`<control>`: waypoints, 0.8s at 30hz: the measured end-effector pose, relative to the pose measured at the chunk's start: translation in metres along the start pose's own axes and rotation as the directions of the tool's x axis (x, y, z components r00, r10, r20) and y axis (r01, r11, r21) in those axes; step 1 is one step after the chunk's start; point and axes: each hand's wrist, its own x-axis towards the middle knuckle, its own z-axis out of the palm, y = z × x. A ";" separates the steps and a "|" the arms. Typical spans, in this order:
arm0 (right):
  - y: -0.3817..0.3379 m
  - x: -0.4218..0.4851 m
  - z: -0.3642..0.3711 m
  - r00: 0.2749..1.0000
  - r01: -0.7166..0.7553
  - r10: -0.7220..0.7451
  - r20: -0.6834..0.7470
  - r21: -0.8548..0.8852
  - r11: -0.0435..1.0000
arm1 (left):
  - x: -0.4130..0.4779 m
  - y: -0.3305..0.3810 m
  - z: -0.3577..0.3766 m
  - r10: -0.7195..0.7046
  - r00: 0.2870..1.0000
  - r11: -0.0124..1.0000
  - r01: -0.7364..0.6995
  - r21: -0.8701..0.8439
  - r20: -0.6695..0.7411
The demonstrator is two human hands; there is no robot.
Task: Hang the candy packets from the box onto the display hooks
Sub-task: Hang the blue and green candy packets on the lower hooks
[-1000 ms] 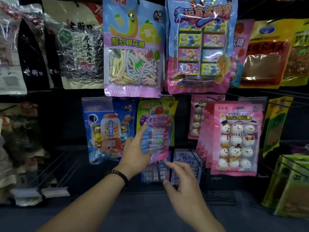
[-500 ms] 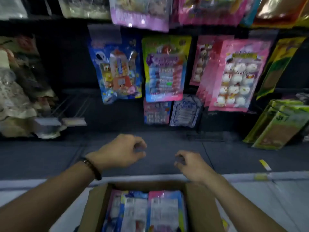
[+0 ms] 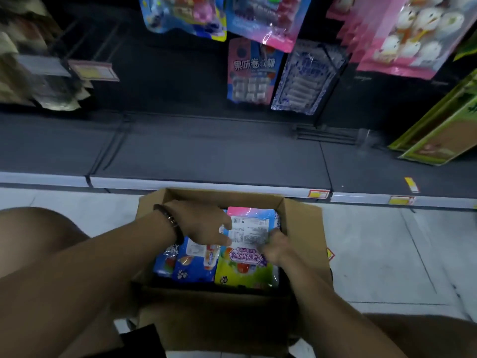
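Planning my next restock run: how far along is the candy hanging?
Done: hanging packets already show up top. In hand: the left hand and right hand pinch the pink packet inside the box; it is not lifted out yet. Left: that one plus the blue packets beside it, all to be hung.

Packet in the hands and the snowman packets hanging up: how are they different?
The packet in the hands is down in the cardboard box, held by the left hand and right hand. The snowman packets hang on the display. The held packet shows a white label with small print, while the snowman packets show round white sweets. It is one packet, but the snowman packets hang several deep. Both are shiny and partly pink.
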 end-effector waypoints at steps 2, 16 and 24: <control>0.001 0.009 0.018 0.998 -0.054 0.055 0.026 -0.025 0.998 | 0.006 -0.001 0.001 0.024 0.998 1.000 -0.023 -0.021 0.055; -0.007 0.048 0.043 0.979 -0.167 0.198 -0.039 0.394 0.904 | 0.024 -0.018 -0.009 0.013 0.994 1.000 -0.010 -0.023 0.113; -0.019 0.043 0.039 0.972 -0.204 0.236 0.017 0.567 0.798 | 0.018 -0.022 -0.013 -0.047 0.994 0.999 0.044 0.032 0.097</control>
